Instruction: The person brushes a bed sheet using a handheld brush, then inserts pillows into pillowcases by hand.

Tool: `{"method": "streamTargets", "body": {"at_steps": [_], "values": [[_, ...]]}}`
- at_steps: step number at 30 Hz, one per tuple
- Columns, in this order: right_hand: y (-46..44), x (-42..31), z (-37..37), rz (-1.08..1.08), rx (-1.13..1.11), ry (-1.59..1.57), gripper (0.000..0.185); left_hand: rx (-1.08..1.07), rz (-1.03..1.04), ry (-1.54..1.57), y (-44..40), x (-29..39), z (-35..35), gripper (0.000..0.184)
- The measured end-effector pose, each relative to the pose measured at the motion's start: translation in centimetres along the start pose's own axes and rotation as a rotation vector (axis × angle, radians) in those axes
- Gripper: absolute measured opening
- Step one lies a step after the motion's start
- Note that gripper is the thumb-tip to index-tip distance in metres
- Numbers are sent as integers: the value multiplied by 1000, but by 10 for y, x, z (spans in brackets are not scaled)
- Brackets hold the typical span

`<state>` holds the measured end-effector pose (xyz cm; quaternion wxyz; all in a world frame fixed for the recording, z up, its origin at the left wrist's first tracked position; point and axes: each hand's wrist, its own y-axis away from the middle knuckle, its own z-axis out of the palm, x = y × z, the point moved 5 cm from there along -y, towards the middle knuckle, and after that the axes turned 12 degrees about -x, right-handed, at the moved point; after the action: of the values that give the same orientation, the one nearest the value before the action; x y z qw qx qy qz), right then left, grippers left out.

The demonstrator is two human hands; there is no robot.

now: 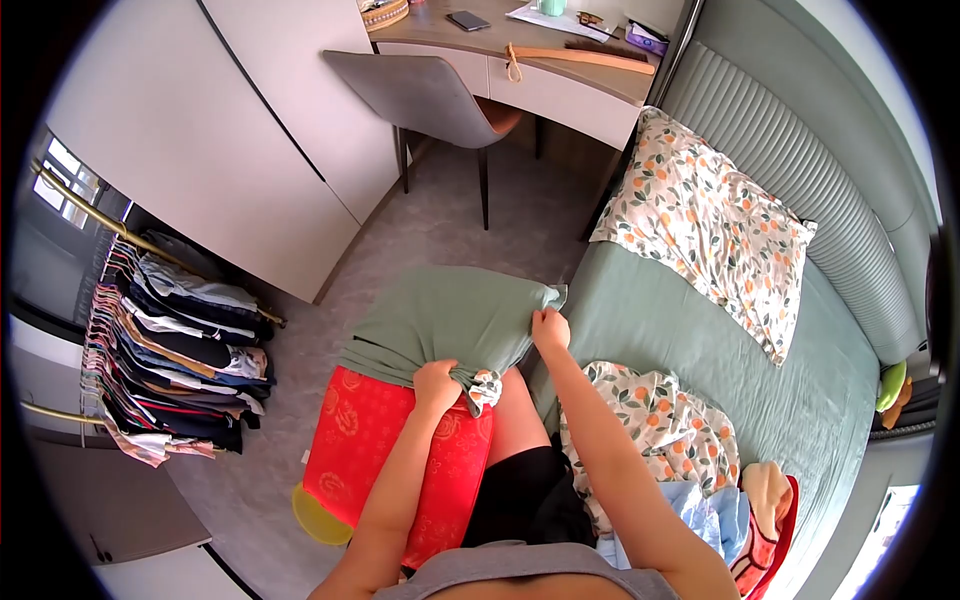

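Note:
A green pillowcase (450,310) covers the far part of a red patterned pillow (360,440), which lies across my lap. The near part of the pillow is bare. My left hand (437,388) is closed on the bunched edge of the pillowcase, where a bit of orange-print fabric (486,388) shows. At the right side, close to a far corner, my right hand (550,330) pinches the pillowcase's edge. How far the pillow reaches inside the green cloth is hidden.
To the right is a bed (690,330) with an orange-print pillow (715,220) and crumpled printed fabric (660,420). A grey chair (430,95) stands by the desk (560,75) ahead. Clothes on hangers (185,350) are at left; a yellow round object (322,515) sits on the floor.

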<state>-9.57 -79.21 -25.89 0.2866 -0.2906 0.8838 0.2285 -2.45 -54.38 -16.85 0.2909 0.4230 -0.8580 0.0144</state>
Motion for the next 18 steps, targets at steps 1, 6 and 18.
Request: {"method": "streamTargets", "body": {"at_steps": [1,6,18], "values": [[-1,-6,-4,-23,-15,43,28,3,6,2,-2,0,0,25],[17,-53,-20,-289,-131,129,23,-188,-40,-66,-6,10,2,25],[48,-39,-23,-239,-182,357,24,-347,-38,-164,10,15,5,28]]}}
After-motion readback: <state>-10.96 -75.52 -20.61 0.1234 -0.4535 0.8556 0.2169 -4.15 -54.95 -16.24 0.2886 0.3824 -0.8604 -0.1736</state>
